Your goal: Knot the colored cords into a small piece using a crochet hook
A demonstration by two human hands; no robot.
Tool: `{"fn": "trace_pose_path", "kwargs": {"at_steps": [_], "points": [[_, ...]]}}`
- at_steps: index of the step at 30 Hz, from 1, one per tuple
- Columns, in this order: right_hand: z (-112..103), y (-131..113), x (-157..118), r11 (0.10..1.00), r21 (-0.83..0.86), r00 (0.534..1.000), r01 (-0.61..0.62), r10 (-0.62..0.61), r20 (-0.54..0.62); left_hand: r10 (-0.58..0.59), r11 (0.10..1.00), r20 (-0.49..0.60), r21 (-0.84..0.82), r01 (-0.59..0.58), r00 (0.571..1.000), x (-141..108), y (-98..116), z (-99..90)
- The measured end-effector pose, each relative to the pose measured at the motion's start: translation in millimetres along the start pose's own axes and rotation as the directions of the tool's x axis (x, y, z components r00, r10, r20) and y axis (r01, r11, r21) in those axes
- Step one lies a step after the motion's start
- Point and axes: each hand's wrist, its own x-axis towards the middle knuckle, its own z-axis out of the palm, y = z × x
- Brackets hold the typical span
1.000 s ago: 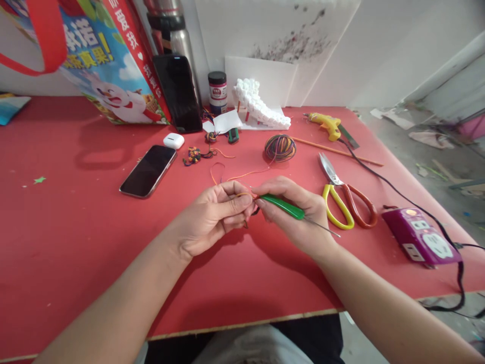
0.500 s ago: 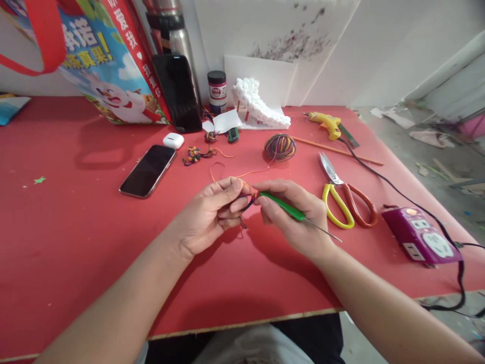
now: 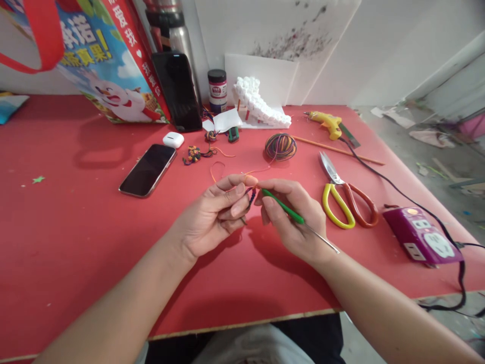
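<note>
Green hook (image 3: pixel 291 213) slants more now in the right hand (image 3: pixel 297 237); left hand (image 3: pixel 206 217) pinches dark yarn (image 3: pixel 252 197) over red bench (image 3: pixel 87 237), near white wall (image 3: pixel 390 50).

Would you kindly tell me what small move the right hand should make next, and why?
Perhaps catch the orange yarn with the green-handled tool: the right hand points it toward the dark knotted strip that the left hand holds, and the yarn runs in close there.

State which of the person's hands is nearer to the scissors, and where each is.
Right. The right hand is just left of the scissors; the left hand is farther left, past the right one.
</note>
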Motion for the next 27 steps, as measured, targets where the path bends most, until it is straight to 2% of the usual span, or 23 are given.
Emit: {"fn": "trace_pose_path", "kwargs": {"at_steps": [6,12,15,17,19,22,24,27], "points": [[-2,-4,5,0.988,-0.121,0.996,0.092,-0.091,0.018,-0.021,0.999,0.008,-0.048,0.021,1.0,0,-2,0.0],[-2,-4,5,0.985,-0.121,0.992,0.121,-0.123,-0.006,-0.052,0.989,-0.004,-0.136,0.051,0.999,-1,-1,1.6],[-2,-5,5,0.99,-0.059,0.99,0.132,-0.134,-0.039,-0.078,0.985,-0.033,-0.158,0.072,0.996,-1,0,4.5],[-2,-6,7,0.994,0.058,0.995,0.09,-0.087,-0.052,-0.08,0.983,-0.049,-0.168,0.071,0.996,-1,1,5.9],[-4,-6,9,0.971,0.235,0.999,-0.031,0.039,-0.029,-0.075,0.985,-0.049,-0.157,0.066,0.996,-2,3,6.1],[-8,-7,15,0.848,0.477,0.97,-0.233,0.239,0.05,-0.08,0.994,-0.024,-0.08,0.078,0.997,-4,6,4.1],[-11,-7,19,0.781,0.549,0.948,-0.297,0.309,0.073,-0.084,0.996,-0.008,-0.029,0.084,0.996,-5,8,2.6],[-14,-10,23,0.768,0.545,0.933,-0.335,0.351,0.08,-0.078,0.997,0.001,0.012,0.078,0.997,-6,11,1.5]]}}
